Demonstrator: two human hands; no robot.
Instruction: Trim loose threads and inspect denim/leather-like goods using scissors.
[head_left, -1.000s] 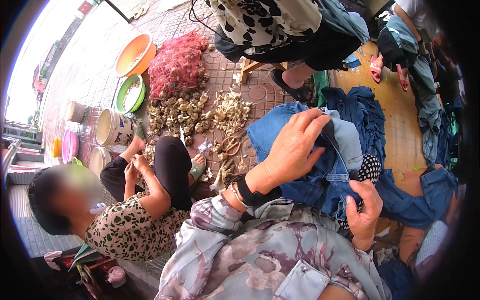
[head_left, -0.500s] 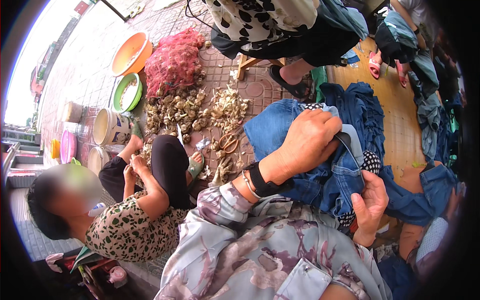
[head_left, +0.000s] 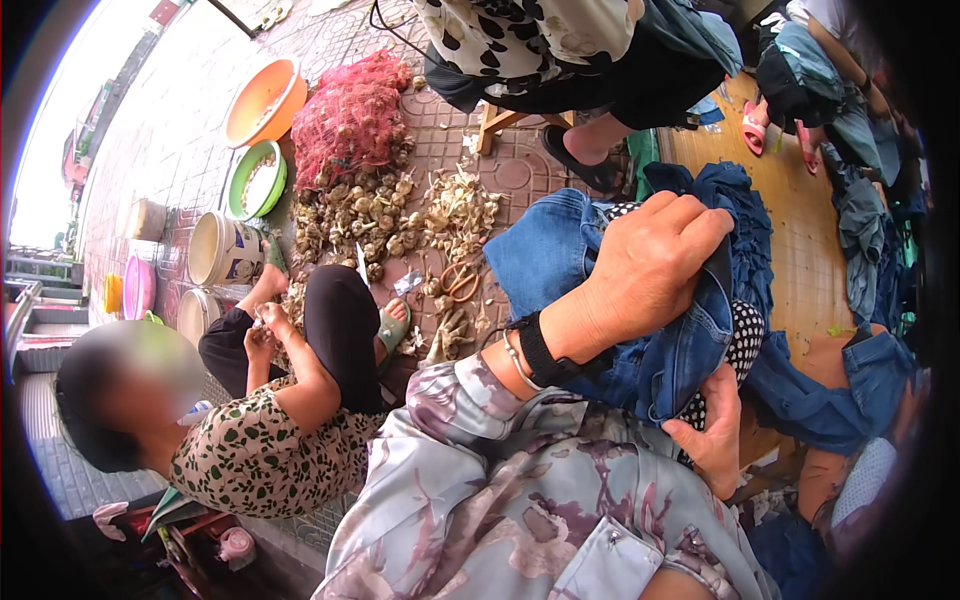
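My left hand [head_left: 655,260], with a black strap and a pale bangle at the wrist, grips the upper edge of a blue denim garment [head_left: 540,245] lying over my lap; its curled fingers hide part of the cloth. My right hand [head_left: 705,430] holds the garment's lower right edge, thumb outside, fingers partly behind it. Black-and-white polka-dot fabric [head_left: 745,340] shows beside the denim. A heap of darker denim [head_left: 735,210] lies just beyond.
A seated person [head_left: 255,450] works at left beside garlic heaps [head_left: 355,220], scissors [head_left: 460,285], a red mesh sack [head_left: 350,120], basins [head_left: 265,105] and buckets [head_left: 220,250]. Other people [head_left: 530,50] are ahead and right, by a wooden board [head_left: 800,230] with more denim.
My left hand has moved right along the denim, pulling its edge over so less light-blue inside shows. My right hand has shifted down and slightly left on the lower edge.
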